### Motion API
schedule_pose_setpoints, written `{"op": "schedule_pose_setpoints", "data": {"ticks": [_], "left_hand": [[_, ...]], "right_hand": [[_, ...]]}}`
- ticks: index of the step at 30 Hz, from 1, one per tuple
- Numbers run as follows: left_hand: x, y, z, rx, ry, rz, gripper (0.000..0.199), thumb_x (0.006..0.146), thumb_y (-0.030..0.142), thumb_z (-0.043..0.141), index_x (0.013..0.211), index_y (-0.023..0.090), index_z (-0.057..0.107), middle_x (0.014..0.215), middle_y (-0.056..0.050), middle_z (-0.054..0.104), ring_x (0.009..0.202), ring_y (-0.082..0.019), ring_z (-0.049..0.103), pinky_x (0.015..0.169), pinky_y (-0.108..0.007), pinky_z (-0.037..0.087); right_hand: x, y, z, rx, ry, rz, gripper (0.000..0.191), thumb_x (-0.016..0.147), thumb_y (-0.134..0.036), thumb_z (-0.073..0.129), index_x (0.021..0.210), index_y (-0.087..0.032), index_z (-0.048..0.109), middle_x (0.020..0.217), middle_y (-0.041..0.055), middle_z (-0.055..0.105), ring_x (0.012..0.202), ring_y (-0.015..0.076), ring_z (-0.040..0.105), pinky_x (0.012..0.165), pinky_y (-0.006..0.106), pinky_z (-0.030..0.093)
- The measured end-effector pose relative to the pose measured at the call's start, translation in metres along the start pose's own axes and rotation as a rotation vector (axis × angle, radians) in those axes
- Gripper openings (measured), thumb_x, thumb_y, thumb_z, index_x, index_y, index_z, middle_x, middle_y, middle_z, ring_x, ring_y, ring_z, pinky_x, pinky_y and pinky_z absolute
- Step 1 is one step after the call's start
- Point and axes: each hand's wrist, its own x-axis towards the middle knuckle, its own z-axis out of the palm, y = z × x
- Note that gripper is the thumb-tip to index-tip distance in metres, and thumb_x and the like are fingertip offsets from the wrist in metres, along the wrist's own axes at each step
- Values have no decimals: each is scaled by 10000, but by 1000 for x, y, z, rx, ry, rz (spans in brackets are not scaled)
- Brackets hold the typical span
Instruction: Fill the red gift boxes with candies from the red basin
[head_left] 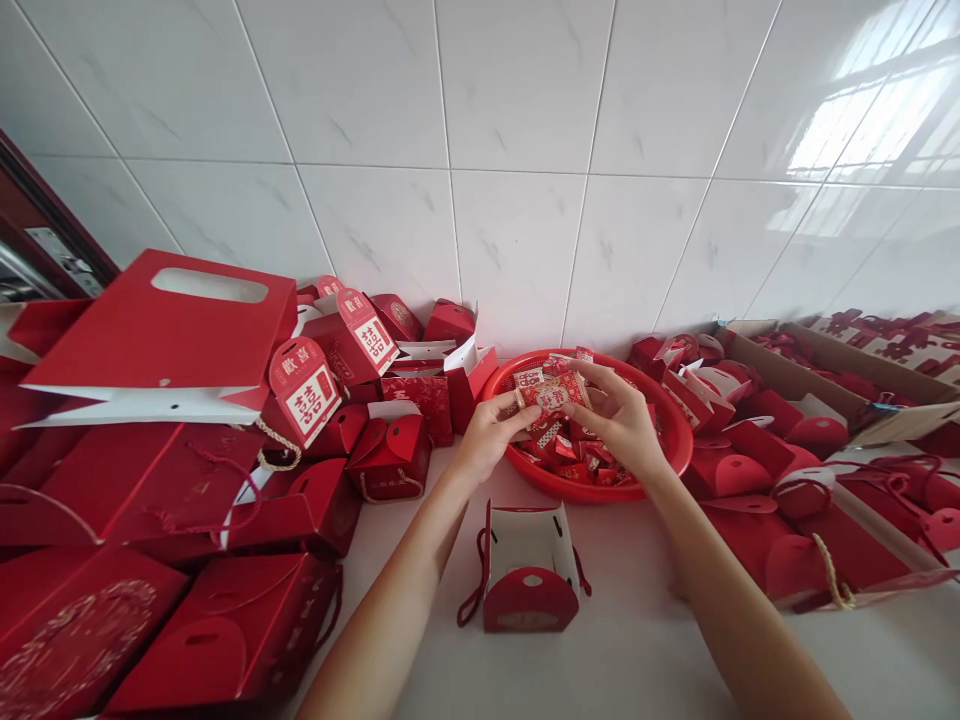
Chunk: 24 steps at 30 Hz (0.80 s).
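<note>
Over a round red plastic basket (679, 440), my two hands grip a flat red-and-gold printed candy packet (553, 393). My left hand (491, 432) pinches its left side between thumb and fingers. On the packet's right side, the thumb of my right hand (619, 415) presses its front while the fingers reach over the top. Below the packet, many small red wrapped candies (581, 460) fill the basket. Nearer to me stands a small red gift box (531, 600), its top open and white inside showing, with dark red cord handles at both sides.
Red gift boxes (225, 630) and a large red carton (172, 330) are piled at left. More red boxes (757, 470) and an open cardboard box (795, 375) crowd the right. A tiled wall (517, 240) rises behind the white table (622, 620).
</note>
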Motion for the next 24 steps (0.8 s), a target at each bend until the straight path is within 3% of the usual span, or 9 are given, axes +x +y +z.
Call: {"op": "schedule_pose_setpoints", "data": {"ticks": [4, 7, 9, 12, 16, 20, 22, 24], "left_hand": [[1, -3, 1, -63, 22, 26, 334, 642, 373, 883, 916, 197, 807, 963, -63, 773, 892, -235, 717, 780, -326, 591], [1, -4, 1, -75, 30, 37, 206, 631, 303, 885, 768, 182, 791, 820, -43, 746, 781, -203, 697, 743, -303, 576], [2, -3, 1, -90, 39, 40, 160, 642, 273, 869, 726, 171, 778, 779, -40, 731, 743, -191, 681, 719, -292, 565], [3, -3, 0, -156, 83, 12, 196, 679, 310, 827, 803, 162, 794, 876, -72, 760, 804, -212, 688, 691, -286, 560], [2, -2, 0, -84, 19, 17, 267, 742, 421, 784, 836, 173, 810, 985, -104, 769, 886, -249, 695, 676, -291, 568], [-1, -3, 3, 134, -73, 137, 153, 765, 341, 819, 819, 198, 807, 903, -82, 762, 869, -243, 694, 789, -325, 566], [0, -3, 3, 96, -23, 138, 160, 749, 329, 835, 830, 196, 799, 885, -69, 754, 849, -233, 696, 803, -330, 570], [2, -4, 2, -35, 56, 91, 212, 708, 338, 859, 830, 183, 784, 874, -59, 748, 827, -224, 700, 778, -329, 582]], "right_hand": [[-2, -4, 4, 30, -37, 173, 415, 699, -483, 857, 978, -205, 728, 956, 56, 775, 914, 250, 724, 846, 388, 590], [-3, -7, 6, 12, -47, 208, 323, 738, -488, 811, 843, -197, 718, 864, 39, 754, 831, 230, 700, 783, 359, 574], [-2, -9, 5, -9, -11, 202, 290, 771, -472, 764, 866, -203, 713, 864, 38, 746, 841, 235, 691, 773, 354, 569], [-2, -13, 0, -92, 28, 201, 241, 809, -431, 688, 882, -202, 704, 815, 38, 725, 824, 237, 680, 731, 337, 558], [-3, -19, -3, -221, -68, 191, 157, 783, -333, 682, 843, -188, 690, 782, 24, 705, 723, 196, 643, 651, 300, 518], [-3, -14, 3, -266, -78, 99, 341, 780, -351, 724, 1072, -182, 673, 826, 33, 730, 720, 195, 650, 661, 310, 512], [-1, -10, 3, -254, -25, 85, 430, 796, -398, 730, 1158, -184, 641, 809, 35, 738, 744, 207, 671, 684, 322, 521], [1, -6, -3, -287, -3, 89, 385, 822, -408, 709, 1132, -188, 651, 823, 46, 750, 781, 215, 691, 714, 330, 532]]}}
